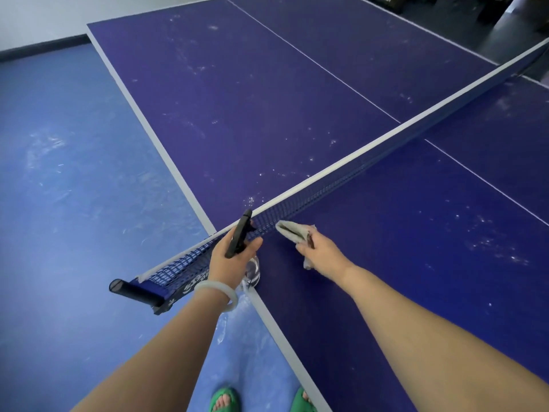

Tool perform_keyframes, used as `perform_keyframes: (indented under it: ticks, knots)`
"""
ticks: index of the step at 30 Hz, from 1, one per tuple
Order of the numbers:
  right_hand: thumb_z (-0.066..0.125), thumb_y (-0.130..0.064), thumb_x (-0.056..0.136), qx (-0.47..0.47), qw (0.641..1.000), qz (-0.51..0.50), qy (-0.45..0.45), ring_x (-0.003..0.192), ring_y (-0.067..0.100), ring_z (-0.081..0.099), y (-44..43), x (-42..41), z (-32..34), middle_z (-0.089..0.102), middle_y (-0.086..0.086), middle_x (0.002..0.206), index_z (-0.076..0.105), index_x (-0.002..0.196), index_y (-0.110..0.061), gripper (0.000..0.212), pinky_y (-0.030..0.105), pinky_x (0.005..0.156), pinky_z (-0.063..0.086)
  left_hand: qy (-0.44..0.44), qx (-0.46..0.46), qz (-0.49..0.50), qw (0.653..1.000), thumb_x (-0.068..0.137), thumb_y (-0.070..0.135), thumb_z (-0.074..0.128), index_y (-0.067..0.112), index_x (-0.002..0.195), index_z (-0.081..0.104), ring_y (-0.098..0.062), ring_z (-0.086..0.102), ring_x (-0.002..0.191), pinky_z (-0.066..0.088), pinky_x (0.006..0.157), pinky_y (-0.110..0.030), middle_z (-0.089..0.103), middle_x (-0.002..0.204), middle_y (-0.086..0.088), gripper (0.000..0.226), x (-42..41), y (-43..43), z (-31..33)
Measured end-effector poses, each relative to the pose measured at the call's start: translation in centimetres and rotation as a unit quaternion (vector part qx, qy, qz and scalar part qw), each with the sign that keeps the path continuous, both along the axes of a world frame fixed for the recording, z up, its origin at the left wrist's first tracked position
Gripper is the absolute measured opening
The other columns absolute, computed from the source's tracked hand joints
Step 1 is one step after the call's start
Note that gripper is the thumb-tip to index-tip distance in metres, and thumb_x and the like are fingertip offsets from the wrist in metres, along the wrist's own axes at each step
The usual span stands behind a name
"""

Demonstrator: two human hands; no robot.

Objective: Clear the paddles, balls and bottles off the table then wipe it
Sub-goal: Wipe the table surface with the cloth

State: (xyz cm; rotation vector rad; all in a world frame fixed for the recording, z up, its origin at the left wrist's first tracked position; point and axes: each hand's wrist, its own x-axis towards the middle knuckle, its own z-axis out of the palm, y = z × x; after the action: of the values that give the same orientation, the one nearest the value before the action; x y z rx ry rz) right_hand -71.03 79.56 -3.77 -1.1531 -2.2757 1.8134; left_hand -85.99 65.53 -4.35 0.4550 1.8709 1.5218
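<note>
The dark blue ping-pong table (297, 99) fills most of the head view; its surface is speckled with white dusty marks. My left hand (230, 261) is closed around a spray bottle (240, 231) with a black trigger head and a clear body, held at the table's near edge beside the net. My right hand (322, 254) grips a folded grey cloth (292, 230) just above the table, right next to the net. No paddles or balls show on the table.
The net (356, 171) runs diagonally across the table from its black clamp post (133, 291) at the near edge. Blue floor lies to the left. My feet in green sandals (224, 399) stand by the table's side. Dark clutter sits at the far right.
</note>
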Motion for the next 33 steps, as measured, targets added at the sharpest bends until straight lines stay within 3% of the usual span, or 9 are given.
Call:
perform_keyframes:
  ticks: [2, 4, 6, 9, 13, 17, 20, 27, 33]
  knots:
    - [0.051, -0.029, 0.103, 0.012, 0.997, 0.035, -0.069, 0.122, 0.007, 0.047, -0.3, 0.5, -1.2, 0.051, -0.010, 0.141, 0.043, 0.143, -0.033, 0.041, 0.027, 0.105, 0.039, 0.010, -0.001, -0.005, 1.000, 0.088, 0.025, 0.074, 0.029, 0.104, 0.069, -0.008, 0.055, 0.063, 0.047, 0.061, -0.014, 0.058, 0.075, 0.004, 0.018, -0.1, -0.3, -0.1]
    - [0.049, -0.032, 0.103, 0.018, 0.996, 0.027, -0.078, 0.139, 0.010, 0.035, -0.6, 0.8, -1.9, 0.039, -0.006, 0.153, 0.039, 0.149, -0.025, 0.048, 0.022, 0.110, 0.027, 0.021, -0.006, -0.011, 1.000, 0.088, 0.027, 0.073, 0.029, 0.105, 0.068, -0.009, 0.056, 0.066, 0.048, 0.064, -0.015, 0.059, 0.077, 0.003, 0.017, -0.2, -0.7, -0.1]
    - [0.048, -0.029, 0.104, 0.036, 0.997, 0.025, -0.056, 0.142, 0.009, 0.031, -0.8, 0.8, -2.3, 0.036, -0.006, 0.156, 0.039, 0.150, -0.022, 0.047, 0.019, 0.111, 0.022, 0.014, -0.010, -0.005, 1.000, 0.088, 0.028, 0.073, 0.028, 0.101, 0.068, -0.008, 0.055, 0.065, 0.048, 0.064, -0.018, 0.059, 0.076, 0.002, 0.014, -0.3, -0.9, -0.2]
    - [0.046, -0.030, 0.104, 0.201, 0.972, 0.086, -0.088, 0.150, 0.009, 0.011, -0.6, 0.4, -3.8, 0.020, -0.006, 0.163, 0.032, 0.154, -0.022, 0.052, 0.018, 0.114, 0.004, 0.005, -0.013, 0.001, 1.000, 0.087, 0.027, 0.074, 0.027, 0.099, 0.068, -0.006, 0.053, 0.060, 0.046, 0.064, -0.020, 0.057, 0.073, 0.005, 0.013, -0.2, -1.2, -0.2]
    - [0.030, -0.042, 0.107, 0.335, 0.908, 0.181, -0.178, 0.151, 0.014, -0.016, -0.6, -0.3, -6.4, -0.010, -0.006, 0.165, 0.007, 0.158, -0.029, 0.058, 0.035, 0.121, -0.012, 0.002, -0.016, 0.011, 1.000, 0.087, 0.025, 0.074, 0.019, 0.101, 0.068, -0.003, 0.052, 0.057, 0.045, 0.058, -0.013, 0.057, 0.072, 0.004, 0.016, -0.1, -1.3, -0.3]
    - [0.008, -0.049, 0.103, 0.382, 0.878, 0.174, -0.228, 0.147, 0.021, -0.027, -3.6, -0.3, -7.9, -0.027, -0.003, 0.160, -0.016, 0.153, -0.028, 0.060, 0.044, 0.121, -0.015, 0.023, -0.021, 0.004, 1.000, 0.087, 0.025, 0.074, 0.023, 0.096, 0.068, -0.004, 0.055, 0.060, 0.047, 0.061, -0.014, 0.060, 0.076, -0.003, 0.011, -0.1, -1.4, -0.3]
    - [-0.008, -0.054, 0.091, 0.404, 0.866, 0.204, -0.215, 0.148, 0.022, -0.026, -4.3, 0.5, -8.9, -0.023, -0.002, 0.162, -0.016, 0.153, -0.028, 0.068, 0.043, 0.117, -0.018, 0.026, -0.001, -0.015, 1.000, 0.089, 0.024, 0.072, 0.034, 0.105, 0.068, -0.006, 0.055, 0.061, 0.047, 0.063, -0.018, 0.058, 0.075, -0.003, 0.019, -0.1, -1.7, -0.4]
    - [0.011, -0.044, 0.106, 0.306, 0.898, 0.006, -0.315, 0.148, 0.029, -0.026, 2.3, -4.9, -8.0, -0.027, 0.006, 0.161, -0.017, 0.155, -0.020, 0.062, 0.051, 0.120, -0.014, 0.033, -0.013, 0.002, 0.999, 0.087, 0.023, 0.074, 0.033, 0.082, 0.063, -0.007, 0.050, 0.058, 0.044, 0.059, -0.014, 0.056, 0.069, 0.001, 0.016, -0.1, -1.8, -0.1]
    - [0.015, -0.049, 0.103, 0.409, 0.868, 0.196, -0.203, 0.147, 0.024, -0.030, -5.1, -4.0, -9.0, -0.032, -0.001, 0.157, -0.020, 0.154, -0.026, 0.065, 0.048, 0.121, -0.014, 0.032, -0.001, 0.014, 0.999, 0.088, 0.017, 0.073, 0.029, 0.084, 0.061, -0.001, 0.052, 0.056, 0.043, 0.059, -0.010, 0.055, 0.062, 0.012, 0.018, -0.3, -2.0, -0.2]
